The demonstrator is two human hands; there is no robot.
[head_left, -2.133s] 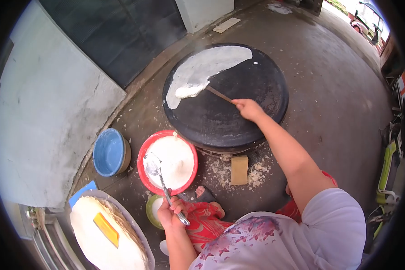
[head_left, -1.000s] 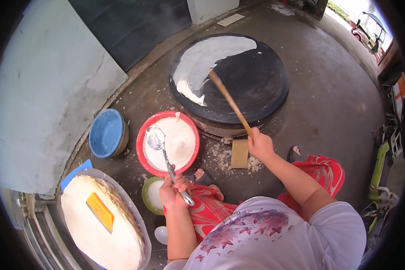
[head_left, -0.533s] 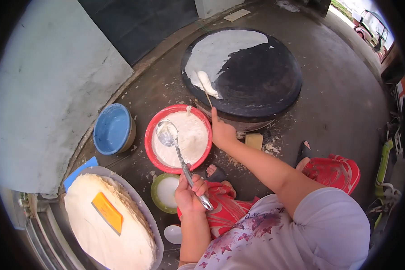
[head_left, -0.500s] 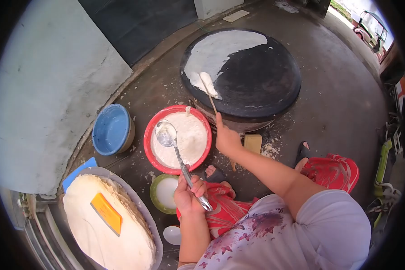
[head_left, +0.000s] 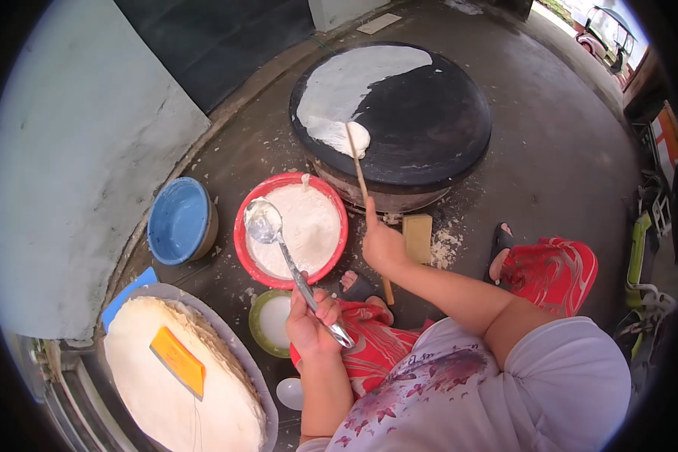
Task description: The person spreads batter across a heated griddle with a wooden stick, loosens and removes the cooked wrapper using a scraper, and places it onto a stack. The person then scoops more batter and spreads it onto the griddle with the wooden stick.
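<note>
My right hand (head_left: 384, 245) is closed around a thin wooden tool (head_left: 360, 172), whose far end touches a lump of white batter (head_left: 358, 138) at the near left of the round black griddle (head_left: 429, 124). A thin white batter layer (head_left: 339, 83) covers the griddle's left and far side. My left hand (head_left: 314, 324) grips a metal ladle (head_left: 290, 260); its smeared bowl hangs over the left part of the red basin (head_left: 343, 241) of white batter. Below the basin stands a green bowl (head_left: 257, 325) with white contents.
A blue basin (head_left: 179, 222) is at the left. A stack of thin round sheets (head_left: 143, 377) lies at lower left, with a yellow scraper (head_left: 179, 360) on top. A tan block (head_left: 417, 237) and scraps are by the griddle, a small white bowl (head_left: 290, 393) near my left arm.
The wooden tool and the batter lump have moved right along the griddle's near left part, extending the white layer there. My left hand still holds the ladle over the red basin.
</note>
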